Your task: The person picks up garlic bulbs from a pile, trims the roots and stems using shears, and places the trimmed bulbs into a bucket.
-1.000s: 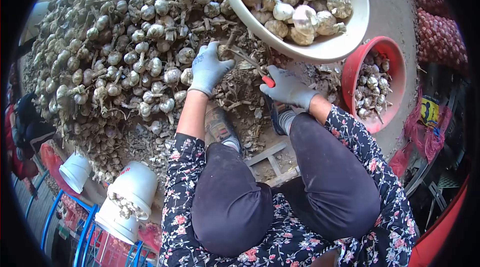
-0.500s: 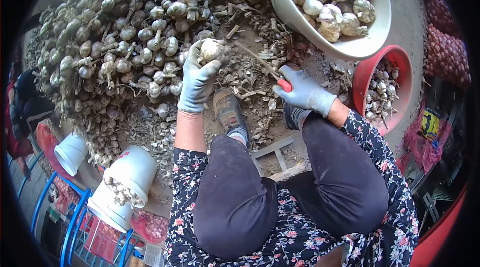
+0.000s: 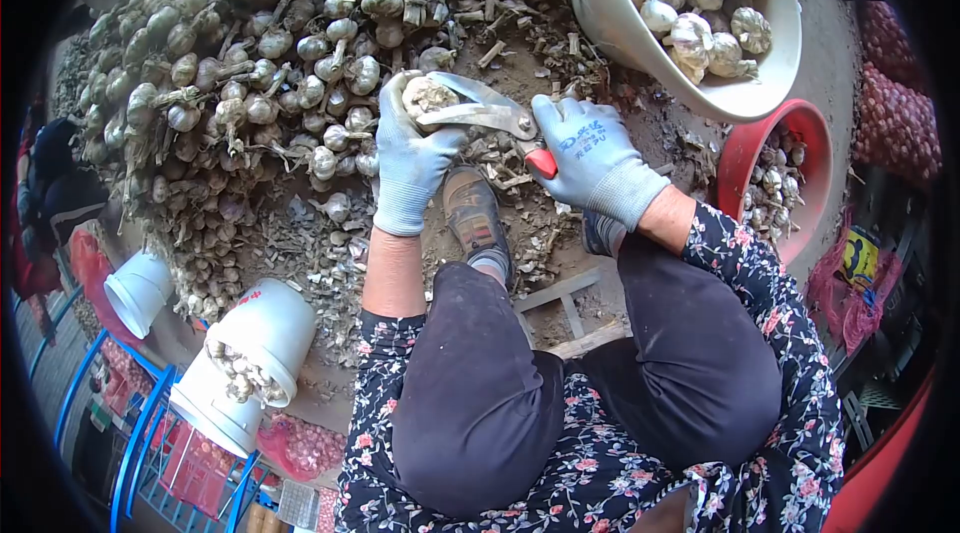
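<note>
My left hand (image 3: 408, 158), in a light grey glove, is closed around a garlic bulb (image 3: 428, 95). My right hand (image 3: 592, 151), gloved alike, grips red-handled pruning shears (image 3: 500, 119). The shears' blades are spread, one on each side of the bulb, near my left fingers. Behind both hands lies a large heap of garlic (image 3: 250, 83) with dry stems. Trimmed stem pieces and husks (image 3: 495, 148) litter the ground below.
A cream tub (image 3: 640, 53) of garlic bulbs stands at the upper right, beside a red tub (image 3: 735, 168) holding smaller ones. White buckets (image 3: 265, 328) lie at the lower left, near a blue metal frame (image 3: 140, 443). Red net sacks (image 3: 895, 118) line the right. Another person (image 3: 60, 183) is at far left.
The shears have swung from beside the bulb to around it, and their blades have opened. My right hand has risen and turned, showing the glove's back.
</note>
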